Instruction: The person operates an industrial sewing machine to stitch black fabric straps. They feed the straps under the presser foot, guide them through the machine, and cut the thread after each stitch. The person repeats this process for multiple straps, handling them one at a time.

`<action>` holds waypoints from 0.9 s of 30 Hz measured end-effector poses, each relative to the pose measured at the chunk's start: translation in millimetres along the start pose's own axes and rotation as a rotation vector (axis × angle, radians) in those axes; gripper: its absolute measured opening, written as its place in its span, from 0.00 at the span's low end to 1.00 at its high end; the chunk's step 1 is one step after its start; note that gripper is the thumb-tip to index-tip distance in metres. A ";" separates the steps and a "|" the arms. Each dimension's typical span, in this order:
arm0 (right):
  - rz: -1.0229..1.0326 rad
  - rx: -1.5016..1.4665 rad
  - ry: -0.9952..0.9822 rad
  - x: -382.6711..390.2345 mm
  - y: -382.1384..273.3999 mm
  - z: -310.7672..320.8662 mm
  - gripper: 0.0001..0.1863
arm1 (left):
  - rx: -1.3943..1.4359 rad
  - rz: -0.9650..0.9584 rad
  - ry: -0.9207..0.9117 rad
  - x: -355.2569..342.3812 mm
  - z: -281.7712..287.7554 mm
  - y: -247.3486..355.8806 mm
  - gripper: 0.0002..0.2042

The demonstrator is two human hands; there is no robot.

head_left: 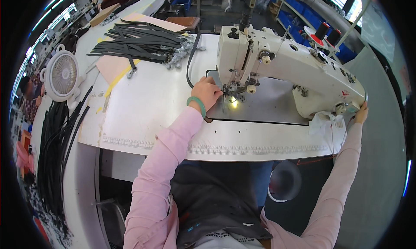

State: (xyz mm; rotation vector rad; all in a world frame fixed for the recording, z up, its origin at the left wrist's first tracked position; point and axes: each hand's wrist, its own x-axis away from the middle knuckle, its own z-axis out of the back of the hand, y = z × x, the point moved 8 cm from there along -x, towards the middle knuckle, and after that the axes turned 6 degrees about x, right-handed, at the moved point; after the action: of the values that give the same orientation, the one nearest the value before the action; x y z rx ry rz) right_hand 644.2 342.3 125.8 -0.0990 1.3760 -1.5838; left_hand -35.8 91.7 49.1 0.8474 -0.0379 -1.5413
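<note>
My left hand (207,93), with a green bangle on its wrist, is closed in a pinch beside the needle area of a white sewing machine (277,49). A narrow black strap (190,71) curves down from behind and runs in under this hand; its end at the fingers is hidden. A small lamp lights the metal plate (273,101) just right of the fingertips. At the machine's right end, my right hand (362,113) wraps round the handwheel (365,97), most of which is out of sight.
A pile of black straps (138,40) with metal clasps lies behind left. More black straps (54,153) hang over the table's left side, below a white fan (64,73). Thread cones (321,31) stand behind the machine. A ruler strip (260,150) runs along the front edge.
</note>
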 end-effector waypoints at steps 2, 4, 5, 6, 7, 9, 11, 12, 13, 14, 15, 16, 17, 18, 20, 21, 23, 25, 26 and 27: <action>-0.059 -0.211 -0.001 11.9 11.9 -9.1 0.26 | 0.001 0.010 0.023 0.9 2.1 -1.1 0.06; -0.099 -0.413 -0.039 36.1 12.6 -28.8 0.24 | -0.034 0.025 0.068 6.7 8.9 -1.5 0.08; -0.109 -0.504 -0.067 52.3 10.8 -37.6 0.23 | -0.168 0.050 0.058 10.2 9.9 0.9 0.08; -0.116 -0.595 -0.088 63.4 7.5 -43.7 0.22 | -0.299 0.068 0.049 11.0 12.9 7.2 0.09; -0.138 -0.586 -0.078 70.6 4.0 -46.1 0.22 | -0.432 0.088 0.039 13.6 14.9 13.1 0.09; -0.178 -0.566 -0.046 74.2 4.1 -39.9 0.21 | -0.474 0.001 -0.107 30.1 0.8 33.6 0.07; -0.098 -0.476 -0.099 55.1 11.2 -19.0 0.21 | -0.427 -0.208 -0.117 51.9 -13.9 76.9 0.05; -0.065 -0.437 -0.142 53.3 10.1 -20.0 0.21 | -0.413 -0.217 -0.137 59.7 -16.7 87.8 0.04; -0.097 -0.414 -0.166 52.2 14.4 -19.3 0.21 | -0.398 -0.227 -0.157 65.4 -19.2 98.0 0.03; -0.134 -0.396 -0.205 58.5 9.0 -26.5 0.21 | -0.392 -0.224 -0.181 70.2 -20.4 100.5 0.03; -0.168 -0.376 -0.239 63.6 3.7 -30.5 0.22 | -0.362 -0.189 -0.147 69.7 -16.2 97.2 0.03; -0.173 -0.319 -0.168 68.1 -1.6 -26.0 0.21 | -0.330 -0.156 -0.113 67.9 -12.6 92.4 0.03; -0.175 -0.255 -0.086 71.1 -5.7 -13.9 0.21 | -0.289 -0.131 -0.078 65.0 -10.6 89.1 0.04; -0.180 -0.196 -0.011 77.6 -11.0 -6.4 0.21 | -0.273 -0.113 -0.079 64.3 -11.5 85.3 0.04; -0.091 -0.165 0.143 95.9 -31.8 16.3 0.20 | -0.236 -0.079 -0.081 62.4 -13.7 78.6 0.04; -0.047 -0.147 0.221 109.9 -45.1 27.2 0.20 | -0.200 -0.082 -0.069 60.3 -11.7 78.5 0.04; 0.059 -0.166 0.197 138.4 -79.5 23.8 0.19 | -0.134 -0.079 -0.038 57.6 -2.1 76.5 0.06; 0.141 -0.245 0.126 169.0 -104.9 15.3 0.18 | -0.143 -0.044 -0.062 55.1 -1.0 73.8 0.07; 0.169 -0.318 0.061 184.3 -114.0 7.3 0.17 | -0.149 -0.027 -0.074 55.0 -0.7 72.7 0.07; 0.198 -0.387 -0.001 200.7 -125.0 1.1 0.16 | -0.158 -0.042 -0.079 55.7 -1.2 75.7 0.07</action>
State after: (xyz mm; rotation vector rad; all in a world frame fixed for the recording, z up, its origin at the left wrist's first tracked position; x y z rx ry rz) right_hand 468.6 183.9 121.5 -0.1897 1.6250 -1.1415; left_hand 34.0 29.5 59.0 0.6658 0.0434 -1.5946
